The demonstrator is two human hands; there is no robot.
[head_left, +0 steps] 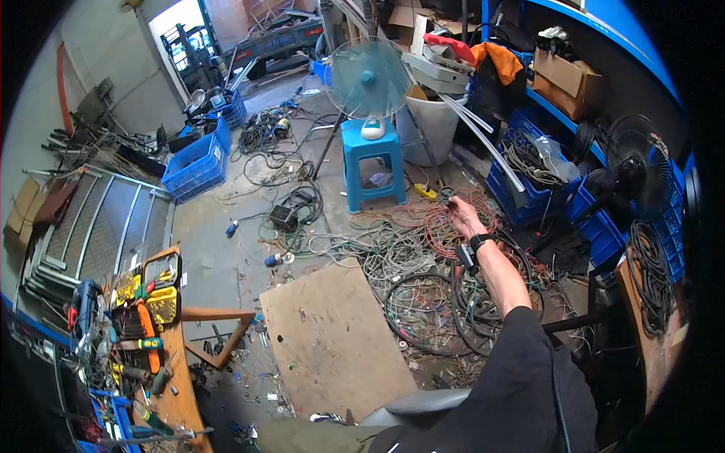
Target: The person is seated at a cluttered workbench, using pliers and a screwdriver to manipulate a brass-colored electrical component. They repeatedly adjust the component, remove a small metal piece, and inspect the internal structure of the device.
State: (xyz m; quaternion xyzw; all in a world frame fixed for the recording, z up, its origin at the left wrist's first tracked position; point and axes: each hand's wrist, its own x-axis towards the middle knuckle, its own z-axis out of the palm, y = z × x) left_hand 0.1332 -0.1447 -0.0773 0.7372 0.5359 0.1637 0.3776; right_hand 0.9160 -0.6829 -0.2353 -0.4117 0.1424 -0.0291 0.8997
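Note:
My right hand [465, 216] reaches forward over the cable heap, with a dark watch [479, 241] at the wrist. Its fingers are bent round a small dark round thing [447, 194], whose kind I cannot make out. Just to the left of the fingertips lies a yellow tool [425, 191] on the floor. Beneath the hand spread tangled red cables [436, 232], grey cables [396, 253] and thicker black cables [408, 298]. My left hand does not show.
A blue stool [374, 157] stands ahead, with a fan [368, 78] on it. Left, tools cover a wooden bench [189, 377]. A brown board [340, 340] lies on the floor. Blue crates [195, 167] stand far left; a cable-filled crate [513, 198] is at right.

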